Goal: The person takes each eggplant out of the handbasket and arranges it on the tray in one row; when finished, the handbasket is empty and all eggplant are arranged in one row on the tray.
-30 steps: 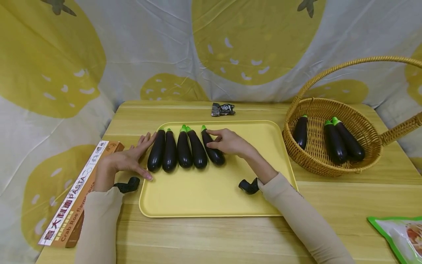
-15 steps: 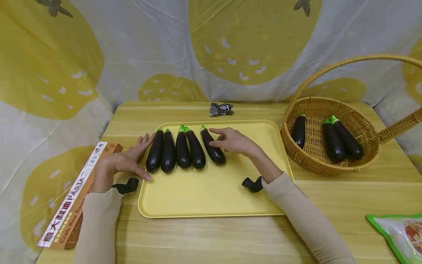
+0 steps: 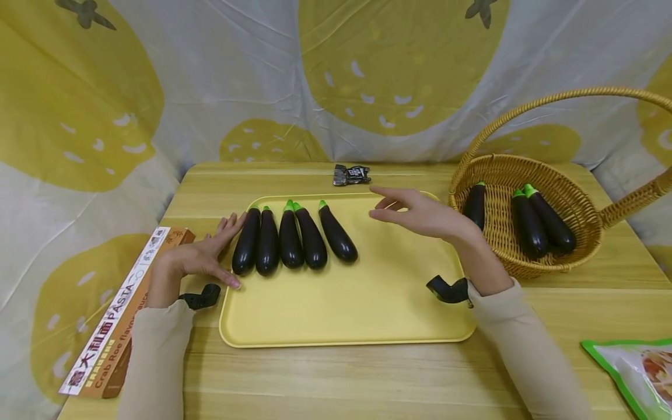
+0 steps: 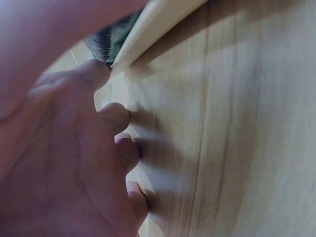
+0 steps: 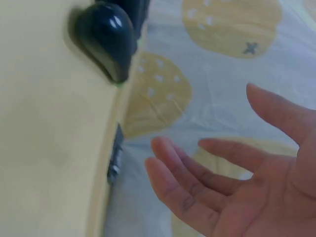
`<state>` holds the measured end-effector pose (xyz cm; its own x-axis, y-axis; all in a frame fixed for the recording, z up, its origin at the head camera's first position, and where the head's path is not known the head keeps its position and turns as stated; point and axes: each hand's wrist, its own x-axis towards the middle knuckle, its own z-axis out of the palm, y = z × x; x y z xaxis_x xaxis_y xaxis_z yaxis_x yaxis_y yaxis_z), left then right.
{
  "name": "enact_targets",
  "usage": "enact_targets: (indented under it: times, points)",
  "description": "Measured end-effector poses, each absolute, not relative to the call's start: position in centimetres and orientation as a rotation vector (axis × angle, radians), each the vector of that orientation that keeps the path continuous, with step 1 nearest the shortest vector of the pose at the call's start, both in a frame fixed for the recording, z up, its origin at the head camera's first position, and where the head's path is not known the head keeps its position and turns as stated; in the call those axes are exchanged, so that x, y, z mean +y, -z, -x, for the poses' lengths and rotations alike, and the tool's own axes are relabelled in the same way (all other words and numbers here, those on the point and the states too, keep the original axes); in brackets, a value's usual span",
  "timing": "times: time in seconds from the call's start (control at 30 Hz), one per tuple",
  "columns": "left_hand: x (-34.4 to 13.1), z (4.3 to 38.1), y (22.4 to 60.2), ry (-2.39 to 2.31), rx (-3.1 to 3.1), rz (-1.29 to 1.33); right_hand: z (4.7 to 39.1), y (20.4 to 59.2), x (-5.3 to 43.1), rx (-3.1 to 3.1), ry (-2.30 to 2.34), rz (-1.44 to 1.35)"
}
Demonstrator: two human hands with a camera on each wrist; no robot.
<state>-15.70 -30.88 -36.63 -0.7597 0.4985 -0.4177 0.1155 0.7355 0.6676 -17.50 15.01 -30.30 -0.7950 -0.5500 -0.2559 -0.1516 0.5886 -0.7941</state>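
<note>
A: Head view?
B: 5 eggplants (image 3: 294, 236) lie in a row at the far left of the yellow tray (image 3: 367, 315). The left hand (image 3: 202, 256), fingers straight, rests flat against the leftmost one. The right hand (image 3: 420, 213) hovers open and empty above the tray's far right, beside the basket (image 3: 572, 256), which holds 3 more.

A: Left wrist?
B: Straight fingers (image 4: 116, 116) on wood beside the tray edge.

A: Right wrist?
B: An open palm (image 5: 237, 187), holding nothing; 1 eggplant tip (image 5: 106, 37) on the tray.

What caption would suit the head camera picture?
Five eggplants lined on a yellow tray; left hand steadies them, right hand hovers open.
</note>
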Motion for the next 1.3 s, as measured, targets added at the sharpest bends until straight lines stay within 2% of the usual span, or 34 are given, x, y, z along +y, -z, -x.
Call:
enact_targets:
  times: [0.33, 0.47, 0.7, 0.9, 1.3]
  points:
    - [-30.8, 15.6, 36.6, -0.864, 2.323, -0.448, 15.3, 26.6, 23.0, 2.446, 1.090, 0.475]
    - [-30.9, 15.7, 36.6, -0.874, 2.319, -0.457, 15.1, 26.5, 26.2, 2.487, 1.117, 0.450]
    - [-30.8, 15.8, 36.7, -0.856, 2.337, -0.477, 15.9, 27.7, 30.6, 2.552, 1.078, 0.196]
    - [-30.8, 15.8, 36.7, -0.861, 2.331, -0.474, 17.1, 29.6, 32.1, 2.531, 1.062, 0.098]
    - [-30.7, 15.8, 36.7, -0.843, 2.340, -0.471, 18.2, 32.0, 31.7, 2.455, 1.048, 0.030]
